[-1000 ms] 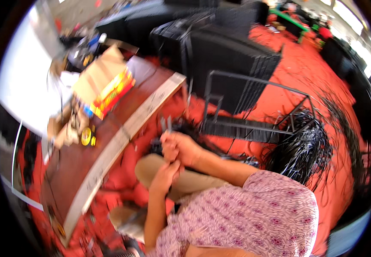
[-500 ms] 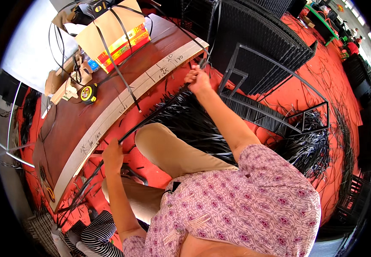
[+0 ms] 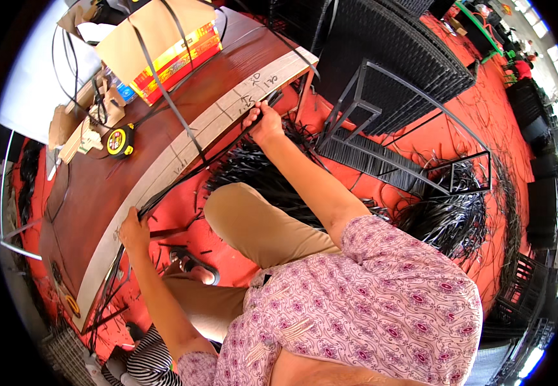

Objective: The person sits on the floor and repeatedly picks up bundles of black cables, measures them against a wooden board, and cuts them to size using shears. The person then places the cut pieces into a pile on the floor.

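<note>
A bundle of long, flat black strips [image 3: 186, 174] runs along the near edge of a dark red-brown table [image 3: 79, 219]. My left hand [image 3: 135, 233] is closed around the strips at the pale edge board [image 3: 163, 168], where handwritten marks and lines show. Farther to the right, my right hand [image 3: 266, 125] grips the same bundle in a fist, and the strip ends stick out beyond it. Between the hands the strips are stretched nearly straight, against or just above the board. The strips' other ends trail down past my left hand along the table's side.
On the table are a red-and-yellow box [image 3: 176, 61], a yellow-and-black tape measure [image 3: 120, 141] and orange-handled scissors [image 3: 73, 305]. Black strips [image 3: 247, 170] heap beneath. To the right stand a metal frame [image 3: 414, 90] and black woven panels [image 3: 420, 61]. A person in stripes [image 3: 147, 360] is at lower left.
Both hands have shifted left, closer to the edge board, with the strips still gripped. The bundle now lies along the board's edge instead of hanging off it over my knee.
</note>
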Motion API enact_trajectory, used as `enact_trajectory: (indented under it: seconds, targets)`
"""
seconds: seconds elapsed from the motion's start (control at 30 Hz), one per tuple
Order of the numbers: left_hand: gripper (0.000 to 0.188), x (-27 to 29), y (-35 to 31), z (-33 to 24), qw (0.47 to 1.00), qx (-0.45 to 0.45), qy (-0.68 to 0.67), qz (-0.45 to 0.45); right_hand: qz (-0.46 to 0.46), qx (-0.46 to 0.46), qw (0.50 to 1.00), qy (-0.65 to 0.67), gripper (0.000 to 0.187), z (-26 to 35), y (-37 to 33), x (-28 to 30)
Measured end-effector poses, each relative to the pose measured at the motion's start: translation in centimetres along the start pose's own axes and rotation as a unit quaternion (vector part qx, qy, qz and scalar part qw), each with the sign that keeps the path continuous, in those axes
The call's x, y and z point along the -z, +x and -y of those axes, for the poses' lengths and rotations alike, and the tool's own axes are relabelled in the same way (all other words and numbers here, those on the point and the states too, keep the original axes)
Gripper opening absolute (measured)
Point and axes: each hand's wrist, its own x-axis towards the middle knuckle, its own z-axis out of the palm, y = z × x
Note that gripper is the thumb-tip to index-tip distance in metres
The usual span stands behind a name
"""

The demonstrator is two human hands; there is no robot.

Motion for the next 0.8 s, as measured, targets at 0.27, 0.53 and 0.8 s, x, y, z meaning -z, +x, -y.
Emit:
enact_trajectory:
  seconds: [0.27,0.53,0.8]
  targets:
    - [0.02,-1.4,0.0,0.9,0.999,-0.03,-0.038,-0.02,-0.063,0.078,0.994,-0.048,0.026,-1.2,1.7,0.6]
    - [0.022,1.1,-0.5,-0.7,0.995,-0.071,-0.061,0.018,-0.064,0.058,0.996,-0.022,0.025,-0.2,2.4,0.7]
    - [0.033,-1.2,-2.7,1.5,0.992,-0.085,-0.082,0.038,-0.076,0.067,0.993,-0.06,0.026,-0.8,1.8,0.1]
